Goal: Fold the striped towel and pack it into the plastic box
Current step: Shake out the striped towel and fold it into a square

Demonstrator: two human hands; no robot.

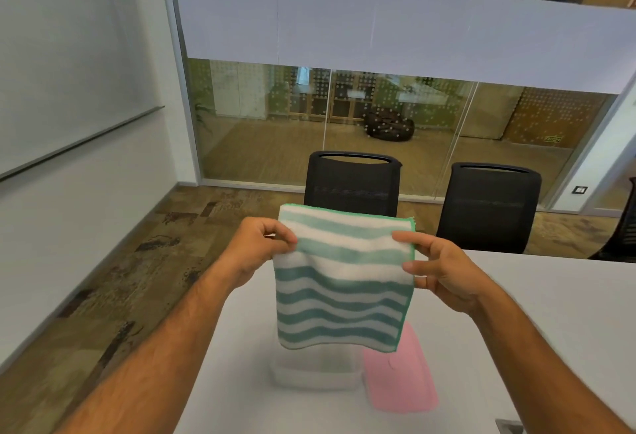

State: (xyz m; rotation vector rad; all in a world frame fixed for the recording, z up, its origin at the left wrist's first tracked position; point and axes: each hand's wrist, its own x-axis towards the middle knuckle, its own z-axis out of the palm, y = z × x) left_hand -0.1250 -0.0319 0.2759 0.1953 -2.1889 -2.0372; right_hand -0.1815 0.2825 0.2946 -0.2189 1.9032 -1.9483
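The striped towel (344,278), teal and white with a green hem, hangs in the air above the table, spread flat and facing me. My left hand (261,244) pinches its upper left edge. My right hand (437,268) pinches its upper right edge. Below the towel's lower edge stands the clear plastic box (316,371) on the white table (533,313); the towel hides part of the box.
A pink lid or cloth (399,378) lies right of the box. Two black office chairs (351,185) (488,206) stand behind the table's far edge. The table's left edge runs diagonally near my left forearm, with floor beyond. A glass wall closes the room.
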